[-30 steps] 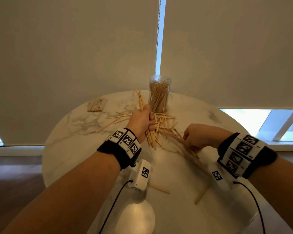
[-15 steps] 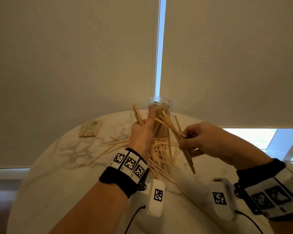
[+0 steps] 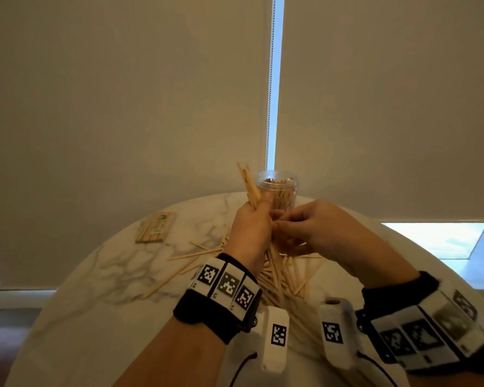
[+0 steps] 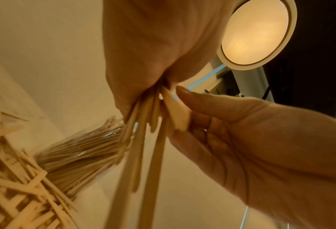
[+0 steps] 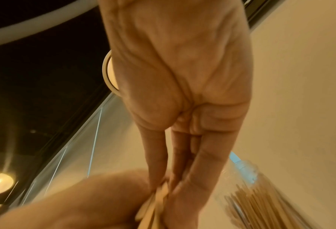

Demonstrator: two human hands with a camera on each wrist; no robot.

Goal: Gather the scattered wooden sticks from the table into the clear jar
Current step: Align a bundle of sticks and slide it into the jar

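handoff: my right hand [image 3: 308,227] had closed in from 3 o'clock, pinching sticks against the left hand's [image 3: 249,227] gripped bundle [image 3: 249,185].
next: I judged one merged load for the clear jar [image 3: 277,188] at 12 o'clock.
left over: loose sticks [image 3: 285,277] on the marble table [image 3: 95,275].

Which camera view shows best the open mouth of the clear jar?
The head view: the clear jar stands upright behind both hands, its open rim and the stick ends inside visible from above. The left wrist view shows only its stick-filled side, the rim hidden. The right wrist view shows it blurred at the frame's edge.
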